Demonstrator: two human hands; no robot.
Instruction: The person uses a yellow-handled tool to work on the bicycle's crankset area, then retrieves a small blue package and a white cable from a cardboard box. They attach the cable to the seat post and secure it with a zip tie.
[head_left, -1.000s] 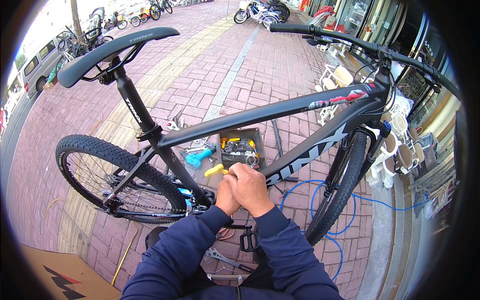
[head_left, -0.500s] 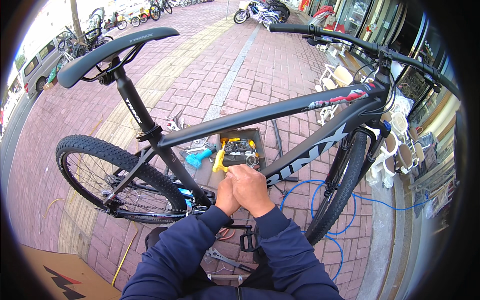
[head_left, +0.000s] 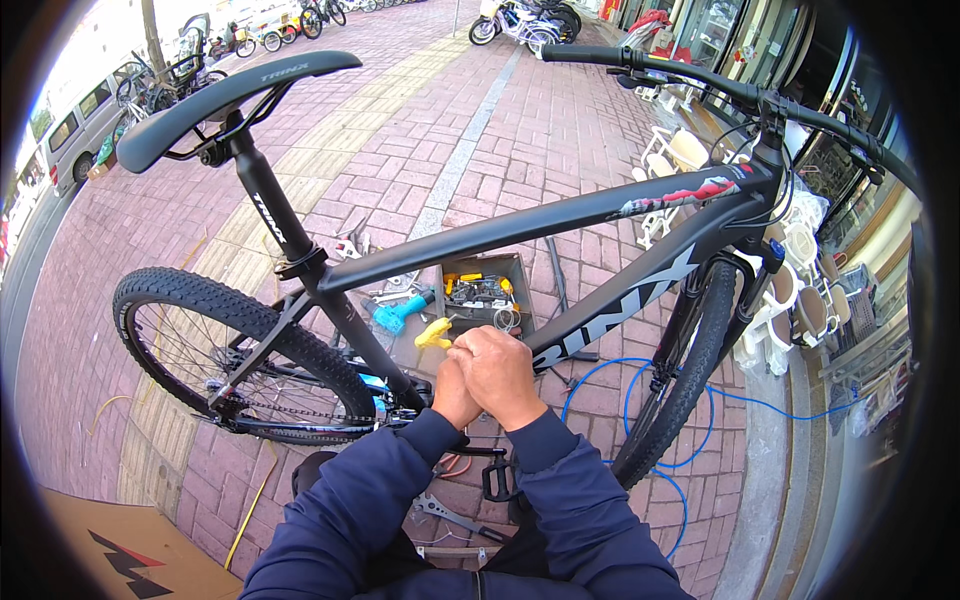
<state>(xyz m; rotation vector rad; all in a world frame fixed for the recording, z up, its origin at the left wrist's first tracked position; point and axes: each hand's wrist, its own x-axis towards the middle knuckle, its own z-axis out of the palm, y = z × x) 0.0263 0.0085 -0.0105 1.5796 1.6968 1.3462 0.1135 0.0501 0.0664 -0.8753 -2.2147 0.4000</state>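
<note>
Directly in front of me, my left hand [head_left: 456, 392] and my right hand [head_left: 494, 372] are closed and pressed together, the right one over the left. A yellow T-shaped tool handle [head_left: 435, 335] pokes out past my fingers on their far left side. My right fingers meet its near end; whatever lies inside the left fist is hidden. Both hands are between the seat tube and the down tube [head_left: 620, 308] of a black mountain bike [head_left: 500, 235], on the near side of its frame. A crank with a black pedal [head_left: 497, 480] shows just below my wrists.
Beyond the frame, an open toolbox [head_left: 522, 300] holds small parts, with a cyan power tool [head_left: 402, 312] beside it. A large wrench [head_left: 455, 515] lies by my legs. A blue hose [head_left: 690, 465] loops around the front wheel [head_left: 690, 370]. At lower left is a cardboard box [head_left: 140, 545].
The yellow handle has turned, from pointing up and away to lying lower and more sideways. My hands remain clasped in nearly the same spot.
</note>
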